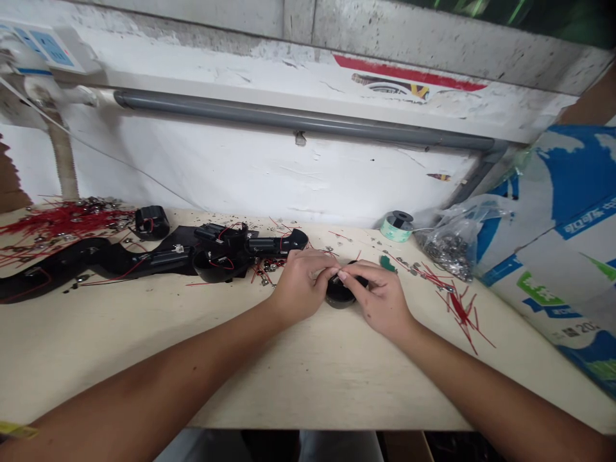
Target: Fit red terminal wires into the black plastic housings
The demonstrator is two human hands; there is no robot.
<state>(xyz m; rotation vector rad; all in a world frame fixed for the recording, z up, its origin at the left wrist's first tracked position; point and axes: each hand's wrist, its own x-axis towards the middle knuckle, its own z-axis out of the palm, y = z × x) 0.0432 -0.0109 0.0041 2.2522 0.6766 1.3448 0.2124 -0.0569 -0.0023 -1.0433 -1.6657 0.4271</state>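
A round black part (341,296) rests on the pale tabletop between my two hands. My left hand (308,282) is at its left side, with thumb and forefinger pinched together over the rim. From the right, my right hand (378,292) reaches the same spot, its thumb and forefinger also pinched. The fingertips of both hands meet above the black part. Whatever small thing they hold is too small to make out. Just left of my left hand lie several black curved and cylindrical parts (216,266) with red wires.
Red wires (62,218) are piled at the far left; more wires (464,311) lie at the right. A green tape roll (396,226) and a plastic bag of metal pieces (447,253) stand near the wall. A blue-and-white box (553,256) borders the right side.
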